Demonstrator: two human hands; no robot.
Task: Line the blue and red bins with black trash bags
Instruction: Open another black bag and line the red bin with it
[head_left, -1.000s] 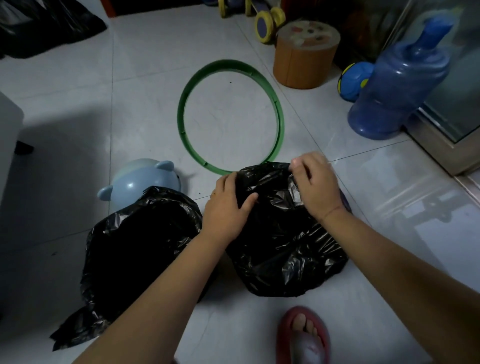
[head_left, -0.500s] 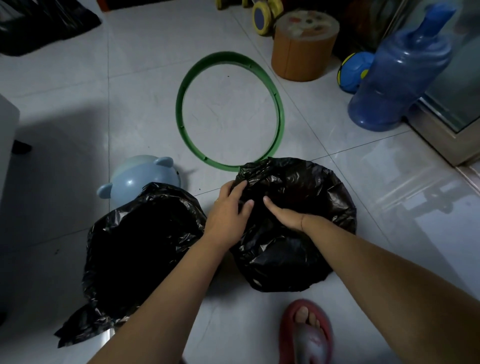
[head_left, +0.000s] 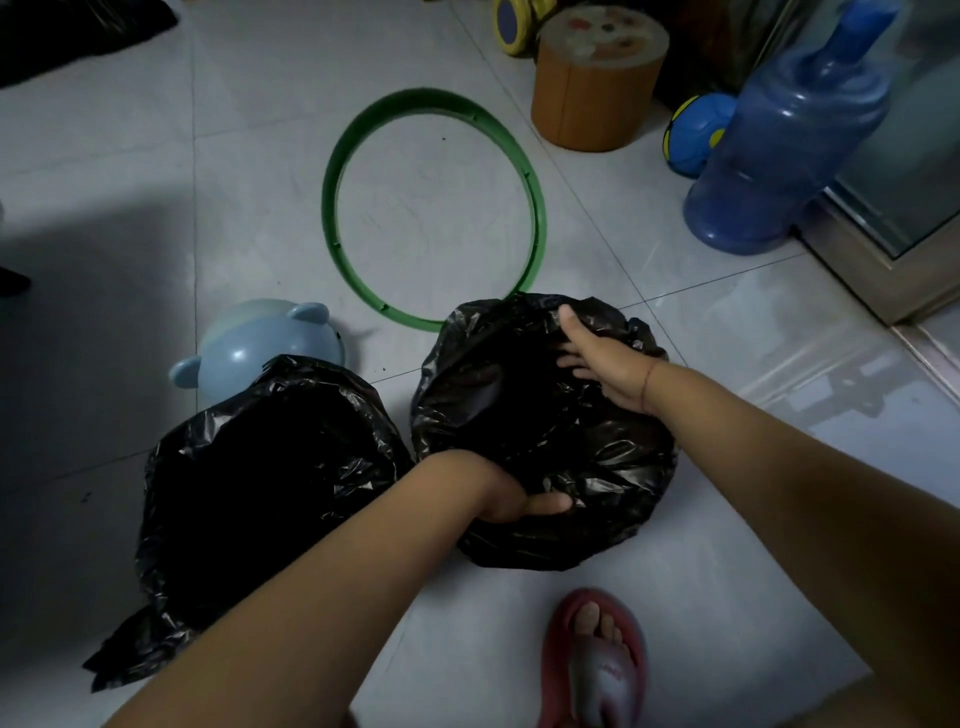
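Two bag-lined bins stood side by side on the tiled floor. Landmark: the green ring (head_left: 434, 208) lying flat on the tiles.

Right-hand bag (head_left: 545, 436) sat just on the near side of the green ring, its far rim touching or overlapping the ring's near arc. Left-hand bag (head_left: 260, 488) stood nearer the camera and to the left of the ring, almost touching its neighbour. No blue or red plastic showed under either bag; which bin was which could not be told.

Right hand (head_left: 605, 364) was inside the mouth at the rim nearest the ring, thumb up over the edge, fingers spread against the film. Left hand (head_left: 511, 501) was curled closed on a fold of the same bag at the rim farthest from the ring.

Risks, as judged:
- Film looked thin and crinkled. Opposite pulls from the two hands could stretch or tear it at the rim.
- Air trapped beneath could keep the bag ballooned; pressing down could drag the cuff off the edge.
- Overhang looked uneven, deep on the near side. The far cuff might slip into the bin once let go.
- A light bin could tip or slide toward the ring under a one-sided tug.
- Loose tail of the left-hand bag trailed on the floor, farthest from the ring; the sandalled foot (head_left: 595, 665) nearby could catch it.
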